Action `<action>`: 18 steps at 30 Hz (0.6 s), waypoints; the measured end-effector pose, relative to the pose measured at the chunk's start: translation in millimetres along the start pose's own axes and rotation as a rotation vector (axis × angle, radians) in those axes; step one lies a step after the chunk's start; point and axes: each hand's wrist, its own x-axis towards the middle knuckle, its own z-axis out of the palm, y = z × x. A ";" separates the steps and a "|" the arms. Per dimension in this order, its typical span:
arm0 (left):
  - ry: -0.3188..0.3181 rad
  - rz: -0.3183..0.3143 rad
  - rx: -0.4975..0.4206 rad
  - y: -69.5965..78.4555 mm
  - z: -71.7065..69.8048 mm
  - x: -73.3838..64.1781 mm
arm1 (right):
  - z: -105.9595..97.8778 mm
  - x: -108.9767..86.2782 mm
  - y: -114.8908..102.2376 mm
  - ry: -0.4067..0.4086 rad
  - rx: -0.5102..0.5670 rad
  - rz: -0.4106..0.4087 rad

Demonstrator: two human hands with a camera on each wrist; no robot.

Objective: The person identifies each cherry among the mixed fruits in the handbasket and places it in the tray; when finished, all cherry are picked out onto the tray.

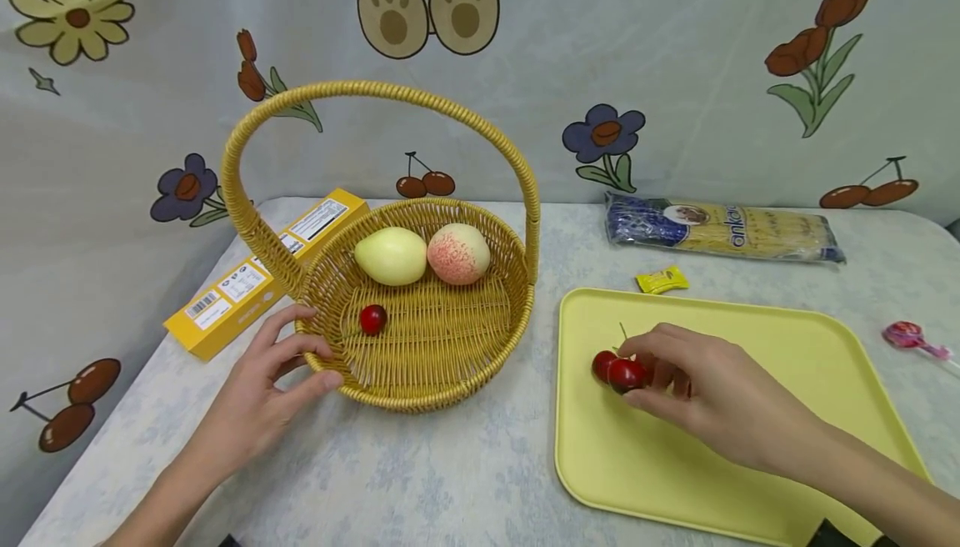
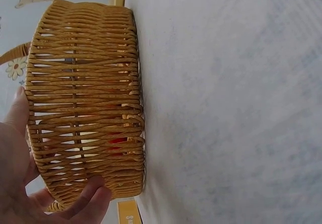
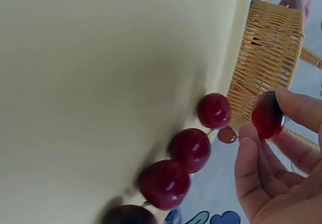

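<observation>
My left hand grips the near left rim of the wicker basket, thumb on the inside edge and fingers along the side. Inside the basket sit a pale yellow pear, a speckled pink peach and one red cherry. Over the yellow tray, my right hand pinches a dark red cherry between thumb and fingertips. Several more cherries lie in a row on the tray in the right wrist view; the hand hides most of them from the head view.
A yellow box lies behind the basket's left side. Beyond the tray are a wrapped yellow candy and a pack of pasta. A lollipop rests right of the tray. The basket's tall handle arches above it.
</observation>
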 end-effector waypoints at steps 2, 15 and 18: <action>-0.002 0.003 0.002 0.2 -0.4 0.4 | 2.0 -4.3 5.6 -0.013 -0.022 0.033; 0.004 0.006 0.012 0.1 -0.5 0.3 | 12.4 -9.4 18.7 -0.093 -0.120 0.067; 0.005 0.008 0.011 0.3 -0.1 0.2 | 13.8 -9.2 20.2 -0.107 -0.135 0.064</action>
